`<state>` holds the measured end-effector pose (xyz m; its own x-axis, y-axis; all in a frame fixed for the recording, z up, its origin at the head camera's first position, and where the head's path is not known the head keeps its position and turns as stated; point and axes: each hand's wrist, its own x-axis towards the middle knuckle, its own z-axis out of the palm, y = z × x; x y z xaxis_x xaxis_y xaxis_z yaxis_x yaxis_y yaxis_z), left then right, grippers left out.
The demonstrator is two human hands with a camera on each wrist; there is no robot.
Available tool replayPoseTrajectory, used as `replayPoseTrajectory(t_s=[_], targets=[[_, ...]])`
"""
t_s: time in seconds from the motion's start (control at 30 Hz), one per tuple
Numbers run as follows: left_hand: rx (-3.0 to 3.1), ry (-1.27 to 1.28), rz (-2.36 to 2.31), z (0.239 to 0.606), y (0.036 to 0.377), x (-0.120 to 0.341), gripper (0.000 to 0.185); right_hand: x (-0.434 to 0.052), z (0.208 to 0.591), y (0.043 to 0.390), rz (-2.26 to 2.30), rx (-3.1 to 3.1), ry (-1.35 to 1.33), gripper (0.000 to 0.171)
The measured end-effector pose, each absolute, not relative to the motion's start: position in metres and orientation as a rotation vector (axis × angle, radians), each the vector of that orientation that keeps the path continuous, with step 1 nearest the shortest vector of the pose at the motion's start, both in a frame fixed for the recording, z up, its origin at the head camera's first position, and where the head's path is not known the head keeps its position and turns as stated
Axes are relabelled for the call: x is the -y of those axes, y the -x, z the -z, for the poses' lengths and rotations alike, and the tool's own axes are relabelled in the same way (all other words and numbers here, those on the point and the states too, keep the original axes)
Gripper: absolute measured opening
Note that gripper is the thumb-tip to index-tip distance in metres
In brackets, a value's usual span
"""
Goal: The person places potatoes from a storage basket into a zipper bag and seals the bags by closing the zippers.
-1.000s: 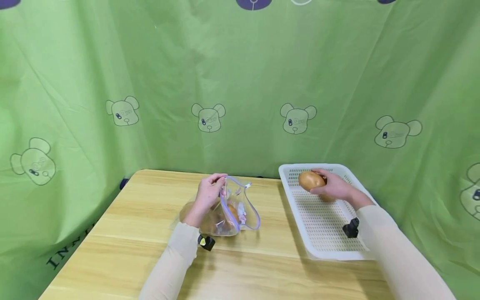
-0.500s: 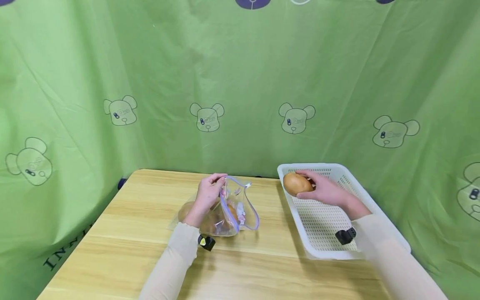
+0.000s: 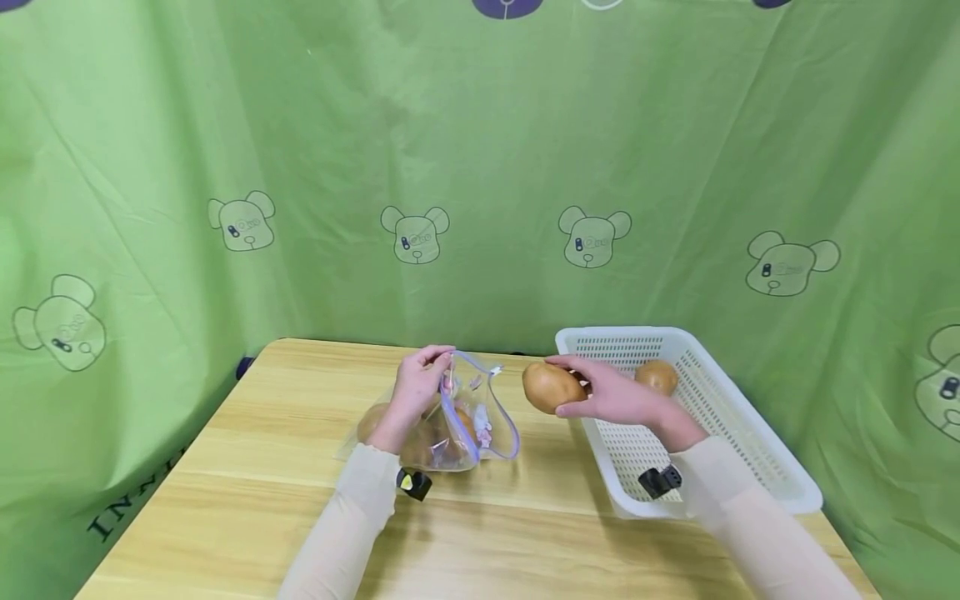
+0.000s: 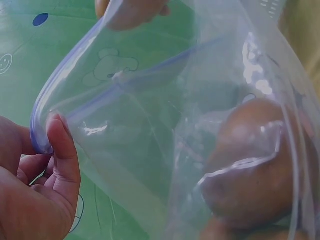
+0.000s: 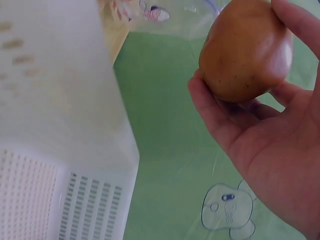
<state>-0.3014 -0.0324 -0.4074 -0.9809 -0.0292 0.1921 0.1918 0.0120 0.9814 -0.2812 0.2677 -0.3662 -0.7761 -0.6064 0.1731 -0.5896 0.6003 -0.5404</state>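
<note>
A brown potato (image 3: 551, 387) is gripped in the right hand (image 3: 615, 398), fingers and thumb curled round it; in the right wrist view the potato (image 5: 246, 49) is seen cupped against the palm of that hand (image 5: 265, 140). It is held in the air just left of the white perforated basket (image 3: 757, 467) and just right of the clear zip bag (image 3: 468, 417), over the wooden bench (image 3: 247, 492). The rim of the bag is pinched by the left hand (image 3: 416, 392) at its far left side, so the mouth is kept open and turned towards the potato. In the left wrist view the blue zip strip is seen clamped between thumb and fingers of the left hand (image 4: 35, 185), and the bag (image 4: 165, 150) is seen to hold at least one more brown potato (image 4: 255, 160); an exact count cannot be told through the plastic. A further potato (image 3: 656, 376) is lying in the far part of the basket, close to the right hand. The bag is resting on the bench, well apart from the front edge. A green cloth with a bear print (image 3: 416, 234) is hung behind and beside the bench. Pale long sleeves are worn on both arms.
</note>
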Motion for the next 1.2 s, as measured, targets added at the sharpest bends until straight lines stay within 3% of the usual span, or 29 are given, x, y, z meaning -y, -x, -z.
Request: replayPoseTrajectory(t_s=[0.9, 1.2], targets=[[2.089, 0.240, 2.103, 0.401, 0.300, 0.029, 0.023, -0.205, 0.382, 0.277, 1.008, -2.526, 1.123, 0.061], [2.091, 0.233, 2.097, 0.402, 0.302, 0.027, 0.022, -0.193, 0.386, 0.274, 0.964, -2.633, 1.106, 0.067]])
